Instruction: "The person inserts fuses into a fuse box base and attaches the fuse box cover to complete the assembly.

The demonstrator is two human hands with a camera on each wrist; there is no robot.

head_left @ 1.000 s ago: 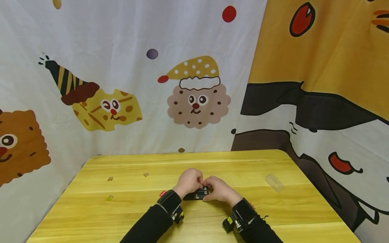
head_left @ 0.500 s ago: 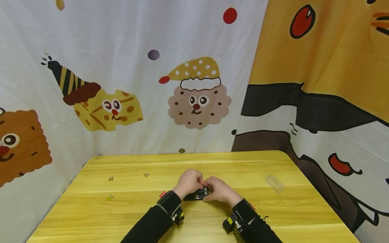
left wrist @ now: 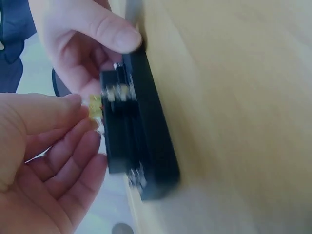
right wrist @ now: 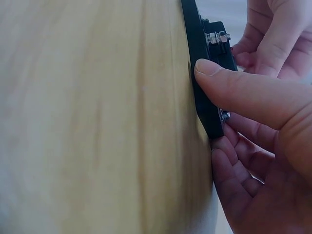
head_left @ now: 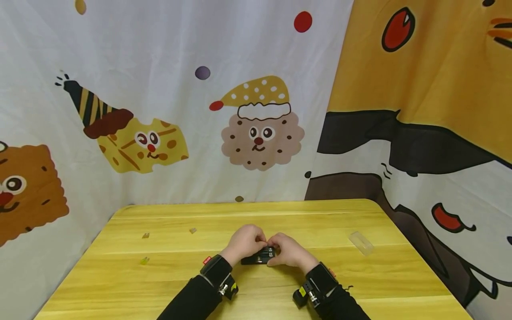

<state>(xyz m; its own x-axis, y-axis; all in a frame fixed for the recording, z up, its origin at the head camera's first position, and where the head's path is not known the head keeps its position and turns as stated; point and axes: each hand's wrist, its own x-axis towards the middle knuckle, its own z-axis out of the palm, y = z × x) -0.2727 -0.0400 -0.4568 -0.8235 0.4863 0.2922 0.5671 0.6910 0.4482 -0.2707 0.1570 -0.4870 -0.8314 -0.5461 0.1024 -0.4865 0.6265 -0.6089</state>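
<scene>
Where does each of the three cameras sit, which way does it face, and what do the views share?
Head: worn on the head, looking forward and down over the wooden table toward the cartoon curtain; both black sleeves, left hand and right hand show.
Left wrist: close on the left hand, which pinches a small yellow piece against the black block.
Right wrist: close on the right hand, whose thumb presses the black block.
Shared: the black block, the table and both hands.
</scene>
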